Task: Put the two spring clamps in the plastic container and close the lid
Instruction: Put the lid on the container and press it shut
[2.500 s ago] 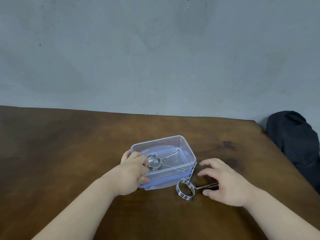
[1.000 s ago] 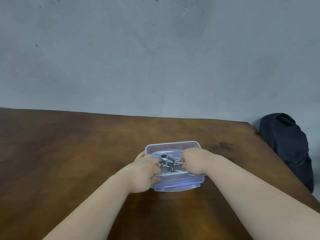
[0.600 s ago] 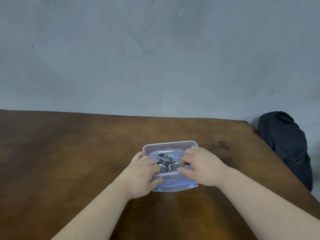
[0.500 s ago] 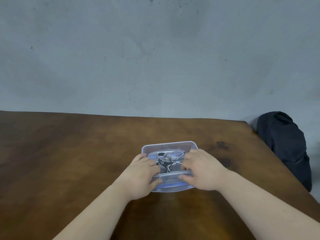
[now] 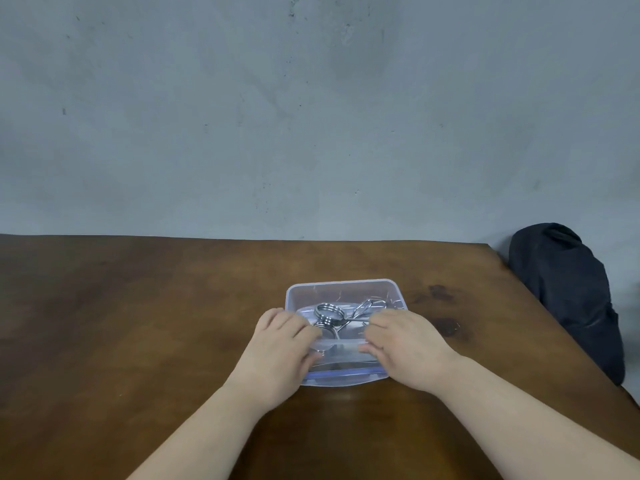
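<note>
The clear rectangular plastic container (image 5: 343,296) with rounded corners is sitting on the dark brown wooden desk (image 5: 138,323), closer to the right edge than the left and roughly midway between the far edge and the near side. Going from big to small: the desk is a smooth, slightly glossy slab with darker blotches just right of the box, and off its right edge there's a black fabric bag (image 5: 568,296), soft and rumpled.

What's changed: a couple of seconds back one clamp was still lying on the desk beside the box with the right hand reaching for it. Now both shiny steel spring clamps (image 5: 329,313) are inside, coiled rings stacked near the left wall and thin wire handles pointing to the far right corner. So the loading part looks done, I'd say, and only the lid is left.

The blue-trimmed translucent lid (image 5: 341,374) seems to be sitting under the box, its rim poking out at the near side. Left hand (image 5: 282,344) is curled over the near left corner of the box, right hand (image 5: 403,344) over the near right, fingers bent and pressing on the rim. Whether they're pinching the lid or just the wall, can't tell.
</note>
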A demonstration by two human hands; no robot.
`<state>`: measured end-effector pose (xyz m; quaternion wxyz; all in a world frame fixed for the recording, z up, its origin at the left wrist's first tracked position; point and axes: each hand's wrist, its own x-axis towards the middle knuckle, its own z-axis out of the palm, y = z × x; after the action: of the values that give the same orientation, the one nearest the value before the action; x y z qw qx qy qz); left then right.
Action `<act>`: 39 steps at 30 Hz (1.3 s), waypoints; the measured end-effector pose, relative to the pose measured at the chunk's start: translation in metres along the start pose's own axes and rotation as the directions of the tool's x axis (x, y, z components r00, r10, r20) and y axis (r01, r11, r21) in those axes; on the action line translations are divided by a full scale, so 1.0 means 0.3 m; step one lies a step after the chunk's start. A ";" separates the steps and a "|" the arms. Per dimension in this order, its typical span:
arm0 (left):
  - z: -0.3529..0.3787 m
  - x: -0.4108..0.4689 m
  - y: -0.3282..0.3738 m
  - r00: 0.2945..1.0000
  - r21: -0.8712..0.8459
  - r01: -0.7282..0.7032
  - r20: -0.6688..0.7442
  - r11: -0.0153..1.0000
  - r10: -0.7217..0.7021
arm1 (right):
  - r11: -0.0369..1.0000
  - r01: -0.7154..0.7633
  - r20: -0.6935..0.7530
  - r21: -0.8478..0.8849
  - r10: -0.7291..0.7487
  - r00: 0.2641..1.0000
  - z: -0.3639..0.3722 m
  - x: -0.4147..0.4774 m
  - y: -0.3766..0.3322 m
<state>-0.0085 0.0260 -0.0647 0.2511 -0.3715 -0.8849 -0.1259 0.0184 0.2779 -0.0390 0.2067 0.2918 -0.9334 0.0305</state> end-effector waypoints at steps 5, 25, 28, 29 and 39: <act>0.030 -0.059 0.017 0.926 -0.135 0.260 -0.246 0.956 -0.287 | 0.999 -0.051 -0.093 0.008 0.051 0.994 -0.061 -0.027 0.073; 0.019 -0.107 0.074 0.983 -0.080 -0.026 0.179 0.996 0.040 | 0.988 -0.151 -0.127 0.007 0.151 0.980 -0.109 -0.067 0.183; -0.113 -0.081 0.079 0.986 -0.174 -0.084 0.126 0.981 0.107 | 0.989 -0.146 -0.105 0.028 0.148 0.983 -0.105 -0.051 0.201; -0.165 -0.071 0.081 0.986 -0.207 -0.100 0.113 0.973 0.125 | 0.990 -0.138 -0.099 0.032 0.140 0.985 -0.103 -0.046 0.203; -0.391 -0.009 0.041 1.000 -0.456 0.012 0.002 0.890 -0.012 | 0.987 -0.024 0.014 0.156 0.022 1.000 0.007 -0.024 0.098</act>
<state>0.0433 -0.0152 0.0331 0.1567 -0.4146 -0.8327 -0.3319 0.0065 0.3057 -0.0420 0.1774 0.2966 -0.9326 0.1041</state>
